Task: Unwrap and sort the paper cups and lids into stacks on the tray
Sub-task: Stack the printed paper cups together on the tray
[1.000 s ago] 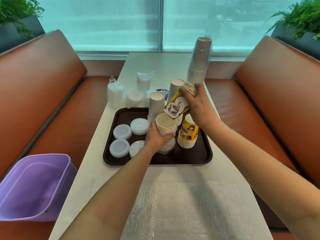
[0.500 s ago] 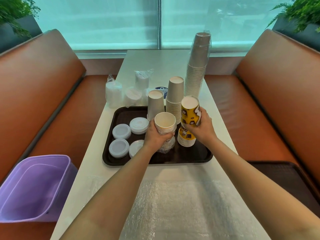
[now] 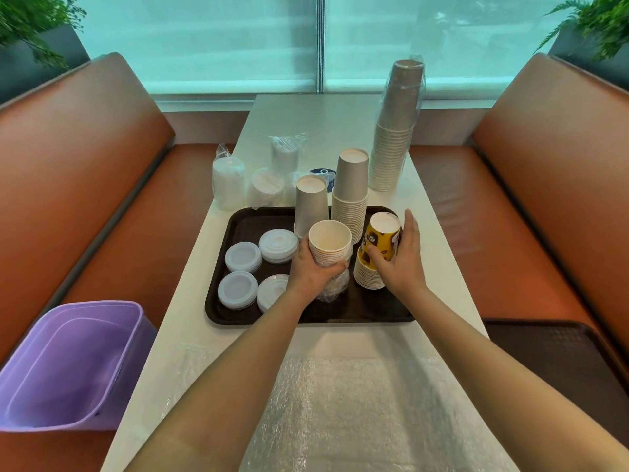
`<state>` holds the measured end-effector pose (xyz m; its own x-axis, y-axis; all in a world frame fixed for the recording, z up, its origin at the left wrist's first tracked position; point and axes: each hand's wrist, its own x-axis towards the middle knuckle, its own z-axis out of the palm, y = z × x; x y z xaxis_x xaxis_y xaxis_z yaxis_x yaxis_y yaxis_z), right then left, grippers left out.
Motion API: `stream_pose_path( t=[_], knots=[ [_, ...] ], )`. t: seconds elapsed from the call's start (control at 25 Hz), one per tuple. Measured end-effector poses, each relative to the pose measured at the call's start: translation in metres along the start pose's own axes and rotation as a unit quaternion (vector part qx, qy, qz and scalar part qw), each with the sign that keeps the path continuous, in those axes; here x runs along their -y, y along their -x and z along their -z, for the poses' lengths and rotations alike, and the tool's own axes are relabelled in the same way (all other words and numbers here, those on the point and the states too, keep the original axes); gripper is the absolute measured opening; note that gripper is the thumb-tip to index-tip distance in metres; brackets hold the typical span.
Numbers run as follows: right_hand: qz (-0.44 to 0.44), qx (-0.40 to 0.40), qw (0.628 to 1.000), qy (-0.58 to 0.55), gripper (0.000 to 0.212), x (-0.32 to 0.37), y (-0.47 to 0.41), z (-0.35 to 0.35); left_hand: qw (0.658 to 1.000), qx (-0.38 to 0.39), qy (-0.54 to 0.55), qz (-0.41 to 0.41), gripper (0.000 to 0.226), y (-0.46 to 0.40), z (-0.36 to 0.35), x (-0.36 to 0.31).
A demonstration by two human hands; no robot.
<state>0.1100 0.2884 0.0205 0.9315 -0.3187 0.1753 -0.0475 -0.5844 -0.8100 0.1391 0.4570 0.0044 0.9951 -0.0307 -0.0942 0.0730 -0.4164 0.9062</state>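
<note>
A dark brown tray (image 3: 218, 301) sits mid-table. My left hand (image 3: 313, 270) grips a tilted stack of white paper cups (image 3: 330, 240), mouth toward me, with crumpled plastic wrap (image 3: 335, 287) hanging below it. Just to the right stands an upside-down stack of yellow printed cups (image 3: 377, 240) on the tray. My right hand (image 3: 405, 260) rests against its side, fingers spread and straight, thumb touching the front. Two upside-down grey cup stacks (image 3: 350, 185) stand at the tray's back. Several white lid piles (image 3: 243, 255) lie on the tray's left half.
A tall wrapped cup stack (image 3: 394, 131) stands behind the tray on the right, and wrapped lid bundles (image 3: 228, 178) on the left. Loose plastic film (image 3: 357, 403) covers the near table. A purple bin (image 3: 68, 362) sits on the left bench, a second tray (image 3: 561, 362) on the right one.
My right hand brought the yellow cups down from above onto the yellow stack, then loosened its fingers. My left hand has kept hold of the white cup stack in the same place.
</note>
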Motion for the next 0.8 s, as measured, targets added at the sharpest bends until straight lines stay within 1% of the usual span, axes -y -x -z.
stream_pose_path(
  t=[0.04, 0.08, 0.12, 0.16, 0.2, 0.24, 0.28, 0.32, 0.36, 0.4, 0.48, 0.56, 0.6, 0.64, 0.72, 0.8],
  knots=[
    [0.062, -0.037, 0.997, 0.025, 0.08, 0.011, 0.0, 0.002, 1.0, -0.005, 0.0, 0.001, 0.094, 0.0, 0.0, 0.001],
    [0.148, -0.068, 0.985, 0.062, 0.066, 0.025, 0.0, 0.005, 1.0, -0.008, -0.002, 0.004, 0.093, -0.001, -0.001, 0.0],
    [0.247, -0.085, 0.961, 0.093, 0.051, 0.036, -0.001, 0.004, 1.0, -0.002, 0.006, 0.009, 0.093, 0.0, -0.001, -0.001],
    [0.339, -0.074, 0.931, 0.118, 0.039, 0.048, -0.002, 0.002, 0.999, 0.008, 0.04, 0.024, 0.093, 0.001, -0.001, -0.003],
    [0.406, -0.034, 0.903, 0.141, 0.03, 0.059, -0.002, 0.0, 0.995, 0.022, 0.086, 0.035, 0.095, 0.003, -0.001, -0.004],
    [0.433, 0.035, 0.883, 0.181, 0.027, 0.07, -0.001, -0.003, 0.994, 0.032, 0.095, 0.034, 0.093, 0.005, -0.001, -0.002],
    [0.425, 0.116, 0.867, 0.232, 0.028, 0.079, 0.0, -0.006, 0.997, 0.028, 0.071, 0.025, 0.085, 0.007, 0.0, -0.001],
    [0.388, 0.185, 0.856, 0.287, 0.031, 0.087, 0.001, -0.009, 0.999, 0.023, 0.021, 0.013, 0.076, 0.01, 0.0, 0.0],
    [0.344, 0.222, 0.849, 0.333, 0.032, 0.089, 0.001, -0.013, 1.0, 0.012, -0.013, 0.001, 0.071, 0.014, 0.001, 0.002],
    [0.309, 0.236, 0.845, 0.367, 0.03, 0.09, -0.001, -0.015, 1.0, 0.011, -0.019, -0.004, 0.073, 0.016, 0.002, 0.001],
    [0.252, 0.243, 0.853, 0.388, 0.029, 0.092, -0.001, -0.017, 1.0, 0.01, -0.006, -0.015, 0.089, 0.015, 0.003, -0.004],
    [0.244, 0.231, 0.848, 0.41, 0.033, 0.094, 0.002, -0.019, 1.0, 0.008, 0.008, -0.027, 0.102, 0.011, 0.004, -0.01],
    [0.24, 0.225, 0.852, 0.407, 0.036, 0.093, 0.003, -0.02, 0.999, 0.007, 0.009, -0.032, 0.1, 0.008, 0.003, -0.009],
    [0.24, 0.224, 0.855, 0.4, 0.038, 0.094, 0.004, -0.019, 1.0, -0.005, -0.001, -0.026, 0.093, 0.007, 0.003, -0.011],
    [0.251, 0.244, 0.849, 0.396, 0.04, 0.096, 0.003, -0.015, 0.999, -0.012, -0.02, -0.022, 0.076, 0.003, 0.001, -0.004],
    [0.26, 0.243, 0.847, 0.395, 0.04, 0.095, 0.003, -0.013, 0.996, -0.006, -0.073, -0.045, 0.07, 0.002, 0.002, -0.005]
  ],
)
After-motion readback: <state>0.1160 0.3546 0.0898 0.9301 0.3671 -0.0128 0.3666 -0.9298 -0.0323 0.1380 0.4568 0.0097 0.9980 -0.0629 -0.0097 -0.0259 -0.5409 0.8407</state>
